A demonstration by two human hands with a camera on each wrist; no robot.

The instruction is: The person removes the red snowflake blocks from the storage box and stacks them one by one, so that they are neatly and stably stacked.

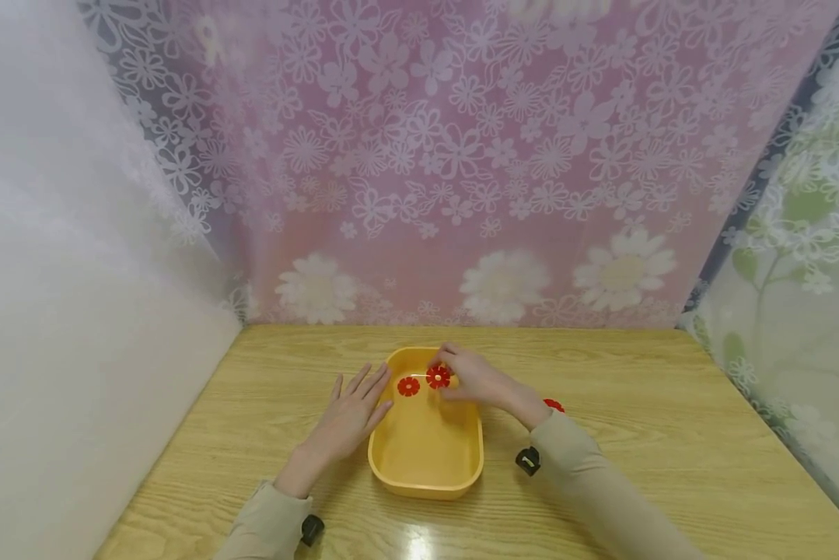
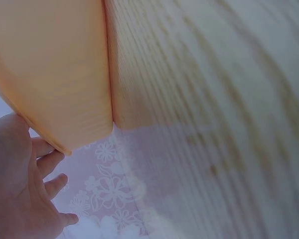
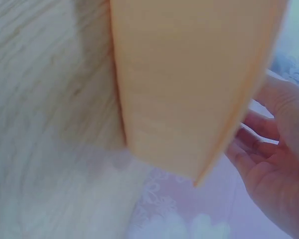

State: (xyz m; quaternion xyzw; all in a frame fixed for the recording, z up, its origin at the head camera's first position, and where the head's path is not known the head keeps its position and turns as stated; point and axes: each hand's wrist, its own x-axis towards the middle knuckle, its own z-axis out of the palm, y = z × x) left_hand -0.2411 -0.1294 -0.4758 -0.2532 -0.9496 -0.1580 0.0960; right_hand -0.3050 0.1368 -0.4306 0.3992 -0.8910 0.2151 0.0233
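Note:
My left hand [image 1: 349, 416] rests on the left rim of a yellow plastic basin [image 1: 426, 491], fingers stretched out. In the left wrist view, that hand's fingertips [image 2: 54, 162] lie along the basin's edge. Reaching over the basin's far right corner, my right hand [image 1: 477, 379] pinches a red notched disc [image 1: 438, 378], shaped like a flower with a pale centre. A second red notched disc [image 1: 408, 386] shows inside the basin near its far left side. In the right wrist view, the basin wall [image 3: 184, 89] hides the right fingertips and what they hold.
Another red notched disc [image 1: 554, 405] lies on the wooden table [image 1: 643, 404] to the right, partly covered by the right sleeve. Flower-patterned curtains [image 1: 461, 194] hang behind the table and at its right side. A pale sheet [image 1: 97, 272] stands at the left.

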